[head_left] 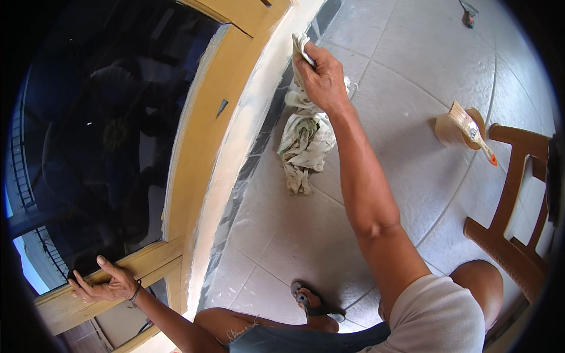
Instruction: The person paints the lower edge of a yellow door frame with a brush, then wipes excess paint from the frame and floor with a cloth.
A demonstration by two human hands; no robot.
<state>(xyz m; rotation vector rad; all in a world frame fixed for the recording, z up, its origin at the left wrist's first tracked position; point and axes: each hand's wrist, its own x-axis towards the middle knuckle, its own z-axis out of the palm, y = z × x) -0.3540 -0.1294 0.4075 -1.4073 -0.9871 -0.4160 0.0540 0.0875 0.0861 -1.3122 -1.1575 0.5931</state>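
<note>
My right hand [323, 79], arm stretched forward, grips one end of a crumpled whitish rag [307, 144]. A bunched end pokes out above my fingers, and the rest trails down toward the tiled floor beside the wall's dark base strip [241, 182]. At the lower left, my left hand [106, 285] rests with spread fingers on the yellow wooden rail [150, 259] under a dark glass pane [112, 153]. Nothing is in that hand. The yellow upright [203, 123] beside the glass has a small dark slot in it.
A paintbrush [468, 125] with an orange-tipped handle lies across a beige tub [448, 130] on the right. Behind it stands a brown chair [509, 194]. A small hand tool [469, 17] lies at the far right. My sandalled foot [312, 303] is on the grey tiles.
</note>
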